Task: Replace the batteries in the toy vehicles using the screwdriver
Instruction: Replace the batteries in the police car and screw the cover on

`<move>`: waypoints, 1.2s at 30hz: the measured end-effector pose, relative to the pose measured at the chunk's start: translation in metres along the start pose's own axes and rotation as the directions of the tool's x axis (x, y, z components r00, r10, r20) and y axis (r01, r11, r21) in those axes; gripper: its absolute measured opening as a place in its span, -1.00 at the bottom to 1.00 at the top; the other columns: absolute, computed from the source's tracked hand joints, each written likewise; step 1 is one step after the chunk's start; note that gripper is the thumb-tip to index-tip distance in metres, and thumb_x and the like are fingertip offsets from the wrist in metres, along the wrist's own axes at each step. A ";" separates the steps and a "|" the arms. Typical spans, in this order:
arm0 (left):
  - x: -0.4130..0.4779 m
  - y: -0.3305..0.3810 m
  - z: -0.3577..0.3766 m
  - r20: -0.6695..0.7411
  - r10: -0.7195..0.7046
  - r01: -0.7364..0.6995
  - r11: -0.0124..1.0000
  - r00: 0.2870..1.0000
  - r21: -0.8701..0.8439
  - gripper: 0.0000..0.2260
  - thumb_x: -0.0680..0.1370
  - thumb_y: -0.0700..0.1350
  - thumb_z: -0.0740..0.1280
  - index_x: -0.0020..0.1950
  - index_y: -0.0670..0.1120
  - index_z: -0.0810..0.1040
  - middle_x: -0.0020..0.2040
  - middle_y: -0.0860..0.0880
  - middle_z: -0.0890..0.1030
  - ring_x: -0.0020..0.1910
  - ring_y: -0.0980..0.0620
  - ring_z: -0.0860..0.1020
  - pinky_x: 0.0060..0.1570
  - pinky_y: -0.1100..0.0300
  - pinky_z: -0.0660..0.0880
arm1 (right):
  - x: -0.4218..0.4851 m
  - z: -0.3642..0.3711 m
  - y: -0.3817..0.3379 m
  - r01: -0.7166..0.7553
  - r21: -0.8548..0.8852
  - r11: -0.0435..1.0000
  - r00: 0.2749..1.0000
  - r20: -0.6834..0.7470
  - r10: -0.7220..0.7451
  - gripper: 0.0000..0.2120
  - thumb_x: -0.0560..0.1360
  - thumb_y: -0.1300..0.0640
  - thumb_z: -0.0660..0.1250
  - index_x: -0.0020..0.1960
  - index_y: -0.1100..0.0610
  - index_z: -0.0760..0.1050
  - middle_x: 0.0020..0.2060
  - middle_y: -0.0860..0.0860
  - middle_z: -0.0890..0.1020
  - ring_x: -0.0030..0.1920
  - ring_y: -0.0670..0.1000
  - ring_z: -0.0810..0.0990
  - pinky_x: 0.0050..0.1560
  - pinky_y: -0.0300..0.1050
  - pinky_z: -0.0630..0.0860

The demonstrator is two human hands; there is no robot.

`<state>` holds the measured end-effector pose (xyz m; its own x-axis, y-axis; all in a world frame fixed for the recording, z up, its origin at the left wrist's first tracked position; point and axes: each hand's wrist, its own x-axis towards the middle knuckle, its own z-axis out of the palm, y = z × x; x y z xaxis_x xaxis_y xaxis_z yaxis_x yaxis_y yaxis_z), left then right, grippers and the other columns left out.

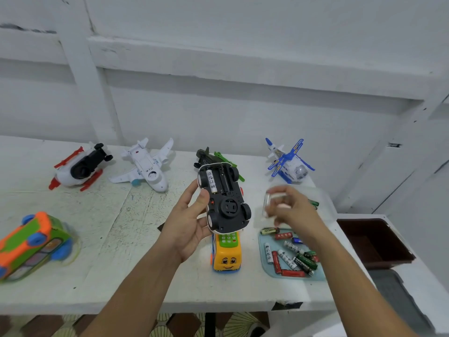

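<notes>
My left hand [188, 223] grips a toy car [224, 199] upside down above the table, its black underside facing me. Its battery bay is open, with one white battery [211, 181] in the left slot and the other slots bare. My right hand [290, 206] is blurred to the right of the car, and its fingers pinch white batteries [275, 195]. Below it a pale blue tray [268, 269] holds several loose batteries, white, red and green. No screwdriver is visible.
A yellow bus toy [227, 255] lies under the car. Along the back stand a red-and-white craft [77, 167], a white plane [145, 166], a green helicopter [213, 156] and a blue plane [288, 161]. An orange-green bus [31, 244] is at left. A dark box [374, 242] sits at right.
</notes>
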<state>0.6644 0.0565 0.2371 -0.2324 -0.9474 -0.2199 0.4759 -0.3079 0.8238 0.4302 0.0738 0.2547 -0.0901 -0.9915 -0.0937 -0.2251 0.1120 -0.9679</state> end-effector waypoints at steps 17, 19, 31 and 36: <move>-0.008 0.003 0.003 0.012 0.020 -0.020 1.000 1.000 0.019 -0.72 0.58 -0.07 0.30 0.25 0.21 0.50 0.06 -0.07 0.72 -0.06 -0.17 0.69 -0.14 -0.03 0.65 | 0.022 0.064 -0.071 0.468 -0.351 0.811 0.882 0.130 -0.453 -0.77 0.39 0.24 0.49 0.00 0.04 0.61 -0.15 -0.10 0.59 -0.08 -0.31 0.51 -0.08 -0.49 0.36; -0.008 0.003 0.004 0.012 0.029 -0.029 0.999 0.999 0.014 -0.69 0.57 -0.07 0.32 0.28 0.20 0.49 0.08 -0.09 0.71 -0.04 -0.19 0.68 -0.12 -0.04 0.65 | 0.027 0.064 -0.068 0.449 -0.308 0.839 0.893 0.117 -0.435 -0.75 0.37 0.22 0.51 -0.01 -0.03 0.61 -0.01 -0.05 0.51 0.03 -0.22 0.51 0.05 -0.35 0.43; -0.007 0.004 0.005 0.029 0.032 -0.033 0.999 0.999 0.025 -0.53 0.39 -0.03 0.38 0.29 0.19 0.48 0.07 -0.13 0.71 0.00 -0.23 0.67 -0.06 -0.14 0.63 | 0.040 0.063 -0.071 0.196 0.006 0.981 0.963 0.188 -0.194 -0.64 0.34 0.43 0.48 -0.05 0.07 0.45 -0.10 0.03 0.54 -0.22 -0.02 0.52 -0.26 -0.15 0.57; -0.002 0.005 0.005 0.021 0.024 -0.024 1.000 0.999 -0.002 -0.66 0.51 -0.06 0.35 0.27 0.18 0.50 0.04 -0.09 0.72 -0.07 -0.18 0.68 -0.06 -0.11 0.62 | 0.041 0.058 -0.066 -0.030 0.330 0.943 0.982 0.187 -0.034 -0.72 0.44 0.32 0.44 0.07 0.09 0.48 -0.12 0.03 0.64 -0.21 0.01 0.60 -0.24 -0.11 0.56</move>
<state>0.6631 0.0575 0.2448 -0.2390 -0.9525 -0.1888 0.4831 -0.2854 0.8277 0.4979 0.0217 0.3006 0.1004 -0.9896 -0.1026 0.1106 0.1135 -0.9874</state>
